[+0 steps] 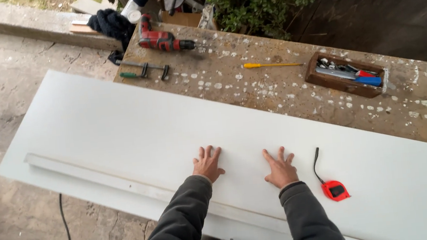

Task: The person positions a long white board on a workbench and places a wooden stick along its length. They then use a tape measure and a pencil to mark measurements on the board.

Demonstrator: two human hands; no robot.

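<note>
Large white board (120, 124) lying flat across the near edge of the paint-spattered counter (283, 87), running from far left to near right, with its left end overhanging the concrete floor (8, 103). Narrow pale strip (99, 179) fixed along the near long edge of the board. Both hands pressed palm-down on the board's middle, fingers spread, gripping nothing: left hand (208, 163) just left of centre, right hand (280, 170) a little to its right, the two apart but near each other.

Judged from the flat, open palms: steadying or shifting the board. Best done with even downward weight through both palms, hands kept apart either side of the balance point, since the overhanging left end looks liable to tip or swing. Slow, straight sliding, no twisting, to spare the white face on the rough counter.

Red cordless drill (164, 39) at the far left of the counter, green-handled clamp (143, 69) just near it, both clear of the board. Open wooden box of tools (346, 74) at far right. Yellow-handled screwdriver (271, 65) between drill and box. Red tape measure (335, 189) lying on the board just right of the right hand, black strap trailing away; worth minding, as likely to slide off with any tilt. Dark cable (66, 228) on the floor under the board's near left.
</note>
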